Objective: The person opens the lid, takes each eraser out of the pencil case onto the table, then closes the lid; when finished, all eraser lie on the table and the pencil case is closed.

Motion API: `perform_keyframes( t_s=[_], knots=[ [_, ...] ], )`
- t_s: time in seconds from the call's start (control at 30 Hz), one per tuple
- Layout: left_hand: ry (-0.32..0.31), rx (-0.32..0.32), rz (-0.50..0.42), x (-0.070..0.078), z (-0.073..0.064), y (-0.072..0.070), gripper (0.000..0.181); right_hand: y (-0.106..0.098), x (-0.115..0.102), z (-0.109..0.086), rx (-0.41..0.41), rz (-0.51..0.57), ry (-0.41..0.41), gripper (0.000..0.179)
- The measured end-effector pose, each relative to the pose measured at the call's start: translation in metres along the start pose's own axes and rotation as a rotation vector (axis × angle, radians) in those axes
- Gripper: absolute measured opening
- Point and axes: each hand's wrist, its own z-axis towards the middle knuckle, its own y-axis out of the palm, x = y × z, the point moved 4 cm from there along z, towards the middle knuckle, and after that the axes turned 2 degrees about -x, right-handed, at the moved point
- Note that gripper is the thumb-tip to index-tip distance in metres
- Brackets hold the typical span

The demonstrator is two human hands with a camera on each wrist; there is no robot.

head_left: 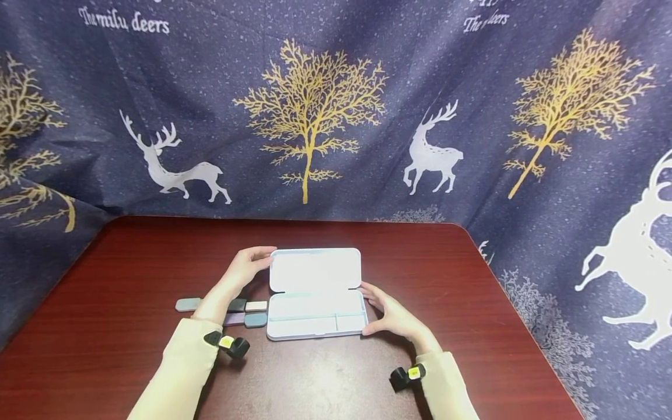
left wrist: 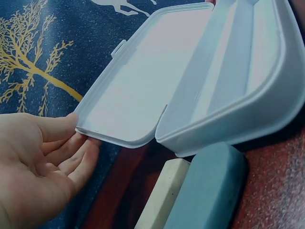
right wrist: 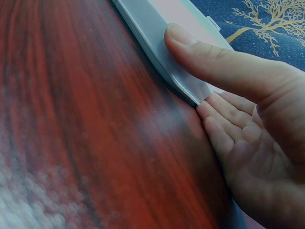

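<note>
A white pencil case (head_left: 315, 324) lies on the table with its lid (head_left: 315, 269) swung back. Inside the base, thin dividers (head_left: 336, 322) mark off a long section and smaller ones. My left hand (head_left: 245, 269) pinches the lid's left outer corner between thumb and fingers, as the left wrist view shows. At the right end of the base, my right hand (head_left: 391, 315) grips the case, thumb at the near corner and fingers round the side. Close to the case's left end lie a teal rounded bar (left wrist: 207, 188) and a cream bar (left wrist: 164, 193).
More flat bars lie left of the case, partly behind my left forearm: a pale green one (head_left: 188, 304), a dark one (head_left: 237, 305) and a purple one (head_left: 234, 319). A dark blue curtain (head_left: 336, 116) with deer and trees hangs behind the reddish-brown table (head_left: 131, 256).
</note>
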Motion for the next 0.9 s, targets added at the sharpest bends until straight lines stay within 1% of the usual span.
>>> perform_keyframes(
  t_s=[0.17, 0.33, 0.43, 0.73, 0.9],
  knots=[
    [0.000, 0.017, 0.004, 0.000, 0.000, 0.001, 0.040, 0.000, 0.001, 0.000, 0.003, -0.019, -0.007, 0.101],
    [0.008, 0.036, 0.005, 0.002, -0.003, 0.001, 0.039, 0.000, 0.002, 0.000, 0.007, -0.026, -0.013, 0.100],
    [0.025, 0.043, 0.015, 0.006, -0.006, 0.001, 0.039, 0.000, 0.002, 0.000, 0.013, -0.023, -0.020, 0.101],
    [0.065, 0.056, 0.048, 0.017, -0.022, 0.000, 0.041, 0.000, 0.002, 0.001, 0.022, -0.020, -0.009, 0.102],
    [0.078, 0.057, 0.068, 0.019, -0.033, 0.000, 0.042, 0.000, 0.001, 0.001, 0.016, -0.013, -0.005, 0.102]
  ],
)
